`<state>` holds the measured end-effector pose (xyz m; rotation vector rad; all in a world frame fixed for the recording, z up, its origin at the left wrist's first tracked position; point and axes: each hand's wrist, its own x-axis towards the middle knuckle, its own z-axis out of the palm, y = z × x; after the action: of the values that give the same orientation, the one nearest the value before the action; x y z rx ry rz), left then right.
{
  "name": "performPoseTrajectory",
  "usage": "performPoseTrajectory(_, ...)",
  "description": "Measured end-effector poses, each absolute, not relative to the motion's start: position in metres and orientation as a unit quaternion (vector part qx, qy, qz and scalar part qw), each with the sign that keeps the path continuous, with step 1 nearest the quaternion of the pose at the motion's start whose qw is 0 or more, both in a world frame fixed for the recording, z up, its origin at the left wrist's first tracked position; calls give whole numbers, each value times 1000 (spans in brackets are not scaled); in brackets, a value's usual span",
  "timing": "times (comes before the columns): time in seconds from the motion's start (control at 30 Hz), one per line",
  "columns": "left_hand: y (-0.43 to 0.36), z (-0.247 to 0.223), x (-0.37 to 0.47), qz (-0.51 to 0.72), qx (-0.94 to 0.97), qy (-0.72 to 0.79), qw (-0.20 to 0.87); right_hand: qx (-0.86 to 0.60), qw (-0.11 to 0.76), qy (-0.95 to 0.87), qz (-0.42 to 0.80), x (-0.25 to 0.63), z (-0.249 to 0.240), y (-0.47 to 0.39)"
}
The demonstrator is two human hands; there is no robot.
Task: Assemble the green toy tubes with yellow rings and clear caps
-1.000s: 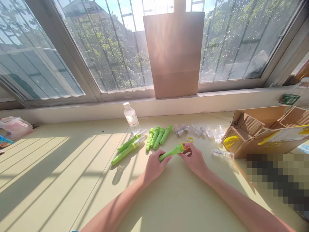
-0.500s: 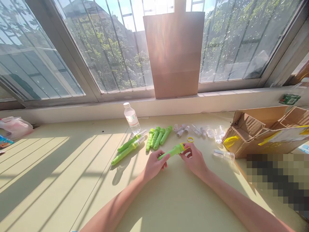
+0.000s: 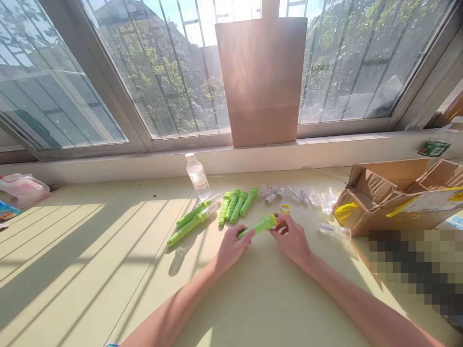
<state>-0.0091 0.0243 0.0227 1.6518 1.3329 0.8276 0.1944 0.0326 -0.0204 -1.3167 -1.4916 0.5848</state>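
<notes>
My left hand (image 3: 233, 245) is wrapped round the narrow end of a green plastic tube (image 3: 259, 226), held tilted above the table. At the tube's wider, upper end is a yellow ring (image 3: 273, 220). My right hand (image 3: 291, 237) pinches that end at the ring, its fingertips partly hidden. Just beyond it a loose yellow ring (image 3: 285, 208) lies on the table. Several similar green tubes (image 3: 238, 205) lie side by side behind my left hand. Further left are two green tubes (image 3: 191, 226) with clear tips.
Several small clear plastic caps (image 3: 314, 198) are scattered behind my right hand. A clear ribbed cylinder (image 3: 335, 231) lies beside a cardboard box (image 3: 390, 207) at right. A water bottle (image 3: 197, 177) stands at the back. A cardboard sheet (image 3: 264, 86) leans against the window.
The yellow ring in my right fingers now sits closer against the tube's end, where it stuck out a little before. Both hands have hardly moved.
</notes>
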Motion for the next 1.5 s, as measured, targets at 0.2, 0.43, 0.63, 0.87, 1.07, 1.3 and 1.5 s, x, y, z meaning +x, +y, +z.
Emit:
performPoseTrajectory(0.2,22,12,-5,364,696,542,299,-559,495,-613,258,195,-20,33)
performPoseTrajectory(0.43,21,8,-6,352,713,542,272,-551,478,-630,265,193,-17,32)
performPoseTrajectory(0.63,21,11,-6,351,690,550,314,-553,477,-632,260,194,-20,33)
performPoseTrajectory(0.87,22,19,-7,344,654,539,404,-551,481,-625,274,195,-20,33)
performPoseTrajectory(1.07,22,20,-6,345,624,537,451,-553,476,-630,266,193,-18,31)
performPoseTrajectory(1.3,24,21,-9,314,645,527,455,-555,468,-634,264,194,-20,33)
performPoseTrajectory(1.5,25,26,-10,307,643,523,468,-557,473,-633,257,194,-19,33)
